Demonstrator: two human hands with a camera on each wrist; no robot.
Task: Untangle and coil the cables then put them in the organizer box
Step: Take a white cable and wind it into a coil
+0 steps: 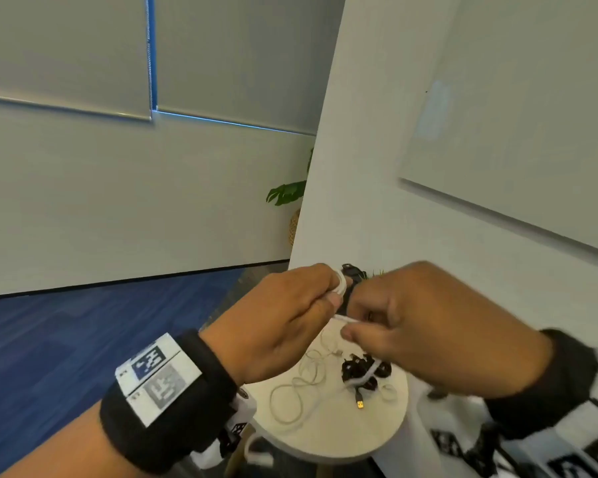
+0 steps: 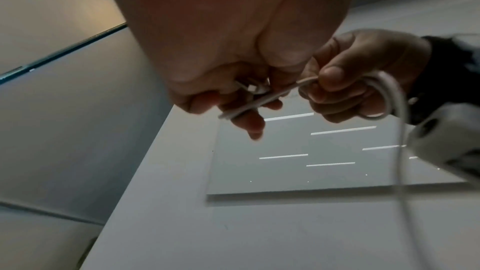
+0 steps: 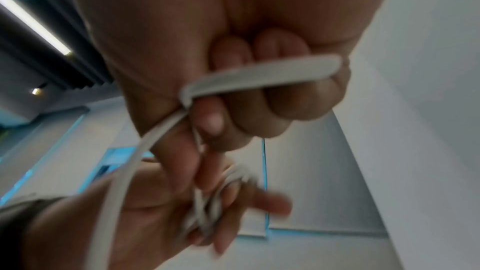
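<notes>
Both hands are raised above a small round table [image 1: 328,432]. My left hand [image 1: 290,315] grips a small bundle of white cable [image 1: 340,286] coils; in the left wrist view the coils [image 2: 255,89] sit between its curled fingers. My right hand [image 1: 404,326] pinches the same white cable [image 1: 346,319] a short way along, and the cable [image 3: 259,77] bends round its curled fingers in the right wrist view. From there the cable drops to the table. A thin white cable [image 1: 301,384] lies looped on the tabletop beside a black tangled cable [image 1: 359,370] with a USB plug [image 1: 359,403].
A white wall with a whiteboard [image 1: 518,132] stands close on the right behind the table. Blue carpet [image 1: 83,332] covers the floor to the left. A green plant [image 1: 287,193] shows past the wall's corner. No organizer box is visible.
</notes>
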